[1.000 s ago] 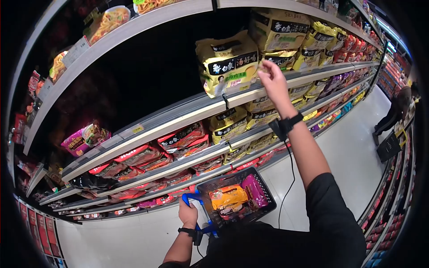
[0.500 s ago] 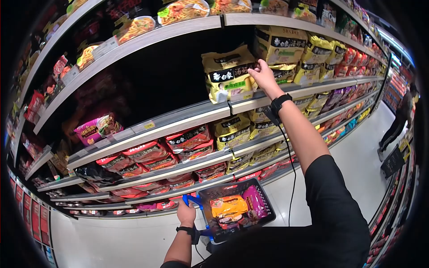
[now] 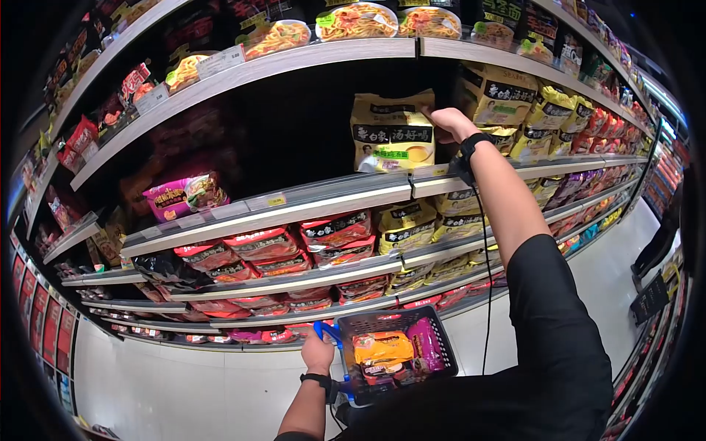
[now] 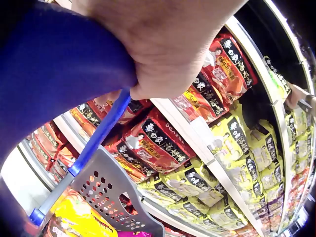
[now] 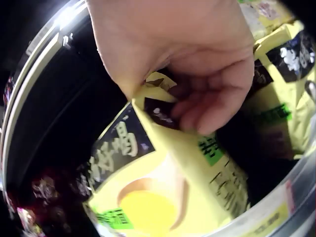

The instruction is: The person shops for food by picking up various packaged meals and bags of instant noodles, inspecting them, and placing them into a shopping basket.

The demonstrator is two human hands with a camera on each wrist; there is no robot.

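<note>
A yellow noodle multipack (image 3: 392, 134) (image 5: 163, 173) stands upright on the second shelf (image 3: 323, 198). My right hand (image 3: 447, 121) (image 5: 182, 64) grips its top right corner, thumb in front and fingers curled behind. Low down, my left hand (image 3: 318, 353) (image 4: 163, 44) is wrapped round the blue handle (image 3: 327, 334) (image 4: 74, 74) of a dark shopping basket (image 3: 397, 323) (image 4: 106, 195). An orange packet (image 3: 382, 347) and a pink packet (image 3: 426, 345) lie in the basket.
Shelves of red noodle packs (image 3: 334, 228) and yellow noodle packs (image 3: 408, 220) run below; bowl noodles (image 3: 357, 18) sit on the top shelf. A pink pack (image 3: 184, 195) lies at the left. White aisle floor (image 3: 184, 389) stretches along the shelving.
My right hand has closed on the top corner of the yellow multipack and stood it upright, face forward. The view has shifted so the shelves sit further right; my left hand stays on the handle.
</note>
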